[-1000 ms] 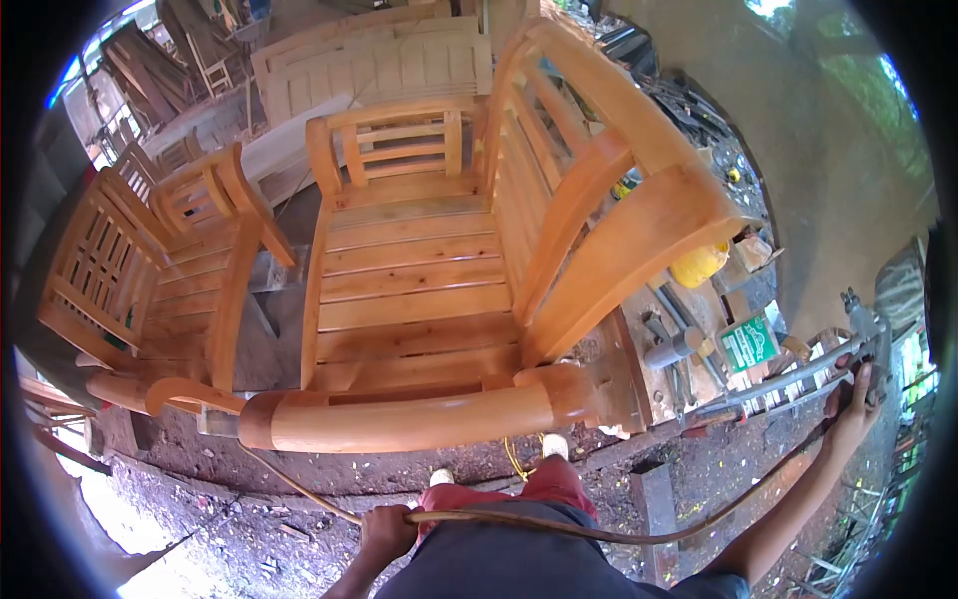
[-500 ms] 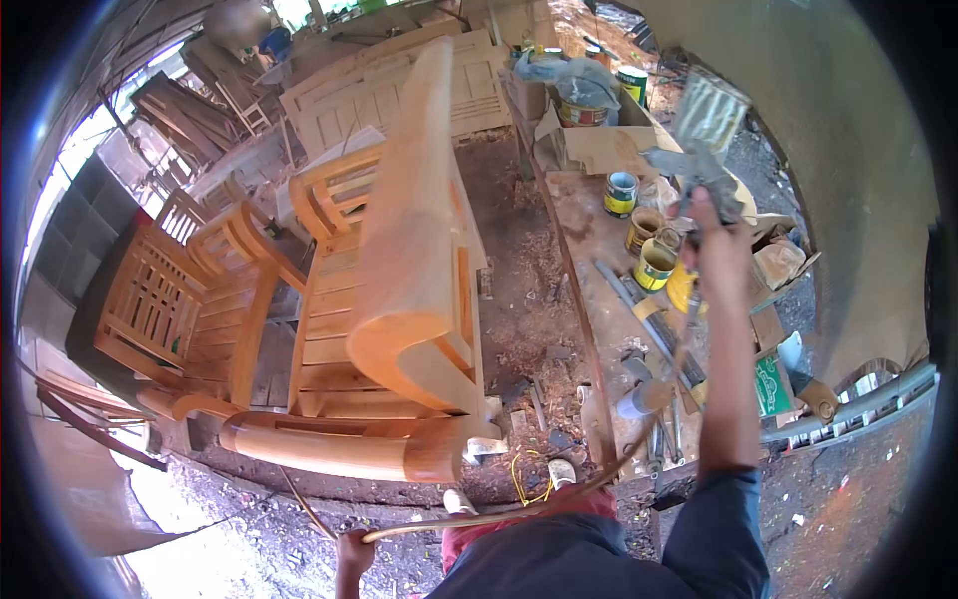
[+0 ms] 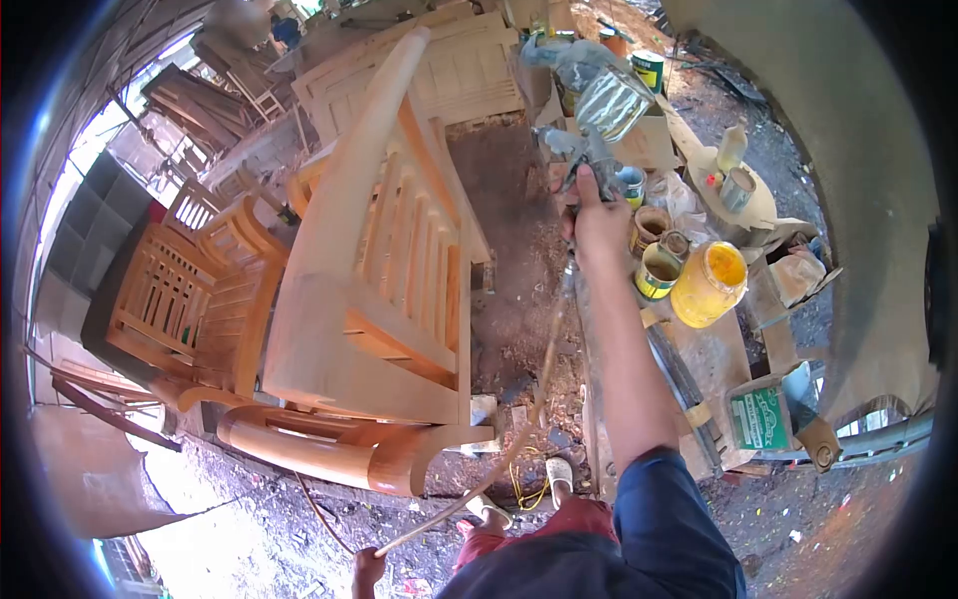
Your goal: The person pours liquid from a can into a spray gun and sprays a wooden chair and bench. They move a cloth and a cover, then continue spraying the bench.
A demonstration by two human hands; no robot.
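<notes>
My right hand [image 3: 603, 228] is closed round the handle of a spray gun [image 3: 587, 150] with a clear cup on top, held out to the right of a wooden bench [image 3: 334, 309]. The gun's nozzle end points left toward the slatted side of the bench. From the handle an air hose [image 3: 454, 509] hangs down and runs across in front of my legs. Low at the front, my left hand [image 3: 368, 567] is closed on that hose. Part of the gun's grip is hidden by my fingers.
A wooden chair [image 3: 170, 304] stands left of the bench. On the right, a workbench carries a yellow tub [image 3: 711, 285], an open can [image 3: 659, 270], a green box [image 3: 760, 419] and a round board [image 3: 753, 205] with a jar. Carved panels [image 3: 439, 75] lean behind.
My right hand has carried the spray gun left, from above the cans toward the bench. The view has shifted, showing more of the bench's slatted side. The left hand still holds the hose.
</notes>
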